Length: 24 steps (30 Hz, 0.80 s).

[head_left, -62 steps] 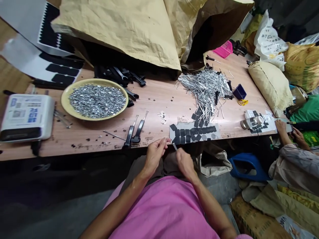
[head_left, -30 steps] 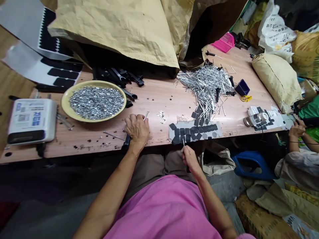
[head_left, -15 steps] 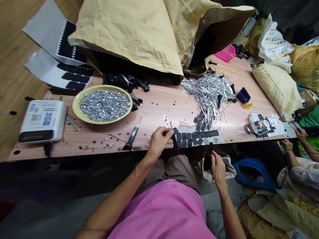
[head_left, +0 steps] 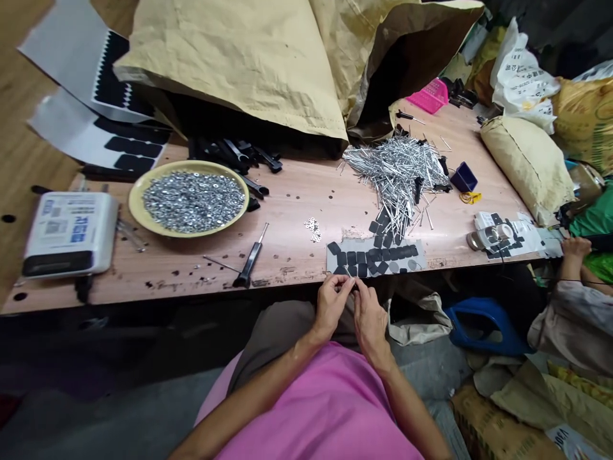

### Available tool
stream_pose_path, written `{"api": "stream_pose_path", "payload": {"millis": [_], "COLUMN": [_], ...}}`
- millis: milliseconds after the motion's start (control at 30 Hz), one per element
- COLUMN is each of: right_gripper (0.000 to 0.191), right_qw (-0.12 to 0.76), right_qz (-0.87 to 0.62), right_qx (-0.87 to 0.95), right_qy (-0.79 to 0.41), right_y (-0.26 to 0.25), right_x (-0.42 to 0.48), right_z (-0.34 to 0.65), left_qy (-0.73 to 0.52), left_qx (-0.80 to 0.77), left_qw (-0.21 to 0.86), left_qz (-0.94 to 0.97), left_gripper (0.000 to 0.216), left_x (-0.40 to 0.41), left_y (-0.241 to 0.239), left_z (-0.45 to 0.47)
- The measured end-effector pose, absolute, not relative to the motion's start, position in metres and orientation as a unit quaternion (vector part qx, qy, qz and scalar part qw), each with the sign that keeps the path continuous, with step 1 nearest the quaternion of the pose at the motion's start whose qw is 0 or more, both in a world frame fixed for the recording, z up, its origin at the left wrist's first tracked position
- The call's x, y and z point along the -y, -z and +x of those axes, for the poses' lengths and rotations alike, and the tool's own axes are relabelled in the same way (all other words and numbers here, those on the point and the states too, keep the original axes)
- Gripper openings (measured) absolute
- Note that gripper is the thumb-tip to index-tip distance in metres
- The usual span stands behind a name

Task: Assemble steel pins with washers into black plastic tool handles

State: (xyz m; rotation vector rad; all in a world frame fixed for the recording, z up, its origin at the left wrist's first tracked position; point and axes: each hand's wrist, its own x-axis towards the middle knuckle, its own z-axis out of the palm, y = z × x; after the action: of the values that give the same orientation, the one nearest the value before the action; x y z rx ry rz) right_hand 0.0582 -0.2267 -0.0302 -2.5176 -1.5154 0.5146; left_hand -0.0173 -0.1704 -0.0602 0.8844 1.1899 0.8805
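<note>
My left hand (head_left: pixel 331 306) and my right hand (head_left: pixel 370 314) meet above my lap, just off the table's front edge. Both are closed, thumbs and fingertips pinched close together. A thin metal pin (head_left: pixel 348 273) pokes up from the left fingertips; the rest of what lies between the hands is hidden. Directly beyond them is a grey sheet (head_left: pixel 416 261) bearing black rounded pads (head_left: pixel 352 258). A heap of long metal pins (head_left: pixel 395 172) lies behind the sheet, and a small cluster of washers (head_left: pixel 313 229) lies to its left.
A yellow bowl (head_left: pixel 136 214) of washers stands left, beside a white box-shaped device (head_left: pixel 71 233). A black-handled piece with a metal pin (head_left: pixel 249 259) lies nearer. Large paper sacks (head_left: pixel 230 70) stand behind. Rightward are a dark blue cup (head_left: pixel 464 177), a glass jar (head_left: pixel 488 237) and another person's hand (head_left: pixel 576 248).
My left hand has come down off the table edge toward my lap with the pin. My right hand has moved left and closed against it. The view has shifted slightly.
</note>
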Motion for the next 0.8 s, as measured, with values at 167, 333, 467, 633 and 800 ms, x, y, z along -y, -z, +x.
{"api": "stream_pose_path", "payload": {"millis": [167, 333, 467, 633, 800], "right_gripper": [0.033, 0.029, 0.030, 0.029, 0.025], "right_qw": [-0.001, -0.039, -0.091, -0.124, -0.084], "right_qz": [-0.858, -0.866, -0.873, -0.884, -0.869], "right_qx": [0.479, 0.466, 0.461, 0.437, 0.463], "right_qy": [-0.186, -0.176, -0.126, -0.110, -0.152], "right_y": [0.024, 0.026, 0.027, 0.028, 0.032], "right_x": [0.220, 0.214, 0.211, 0.211, 0.214], "right_z": [0.075, 0.086, 0.086, 0.079, 0.069], "left_qy": [-0.328, -0.407, -0.443, -0.468, -0.448], "left_qx": [-0.515, -0.554, -0.589, -0.597, -0.596], "left_qw": [0.701, 0.591, 0.454, 0.340, 0.330], "left_qz": [0.367, 0.422, 0.500, 0.556, 0.579], "left_gripper": [0.039, 0.032, 0.025, 0.022, 0.021], "left_x": [0.165, 0.153, 0.138, 0.124, 0.122], "left_y": [0.055, 0.053, 0.057, 0.064, 0.076], "left_z": [-0.027, -0.048, -0.062, -0.067, -0.066]}}
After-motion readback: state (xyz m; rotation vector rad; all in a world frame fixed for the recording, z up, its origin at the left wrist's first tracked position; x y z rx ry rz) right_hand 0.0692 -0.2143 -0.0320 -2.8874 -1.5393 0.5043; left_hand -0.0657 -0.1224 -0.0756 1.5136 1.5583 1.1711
